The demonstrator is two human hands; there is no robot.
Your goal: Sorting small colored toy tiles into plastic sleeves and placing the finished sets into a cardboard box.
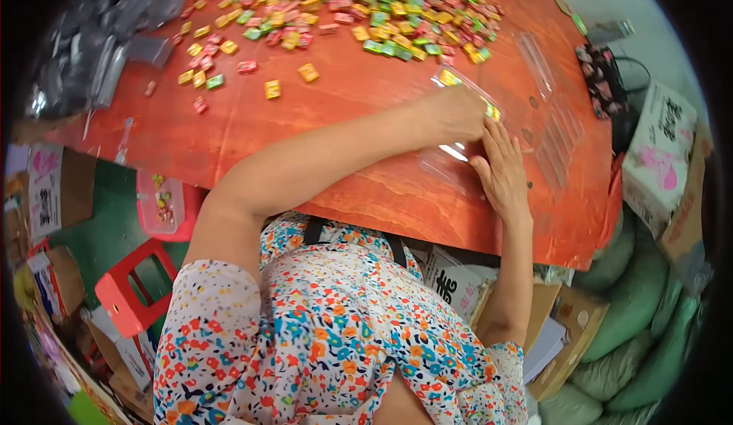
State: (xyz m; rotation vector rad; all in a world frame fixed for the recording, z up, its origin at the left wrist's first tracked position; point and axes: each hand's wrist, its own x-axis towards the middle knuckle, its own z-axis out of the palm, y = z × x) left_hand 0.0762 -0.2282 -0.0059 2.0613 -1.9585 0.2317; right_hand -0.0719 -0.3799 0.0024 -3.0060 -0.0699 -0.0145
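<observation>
My left hand (pixel 456 114) reaches across the red table (pixel 343 188), fingers curled down over a clear plastic tray or sleeve (pixel 475 87); what its fingertips grip is hidden. Small yellow wrapped blocks (pixel 448 77), which look like sweets, show in the plastic just beyond it. Another yellow block (pixel 492 110) peeks out between the two hands. My right hand (pixel 502 167) lies beside the left one, its fingers stretched forward to the plastic and its thumb apart. Below the hands, another clear plastic piece (pixel 447 173) rests on the wood.
A heap of red, yellow and green wrapped blocks (pixel 397 24) covers the far side. Clear plastic trays (pixel 561 150) lie at the right, grey plastic packaging (pixel 92 51) at the far left. Around the table are a red stool (pixel 131 291), a white carton (pixel 660 150) and green sacks (pixel 649 295).
</observation>
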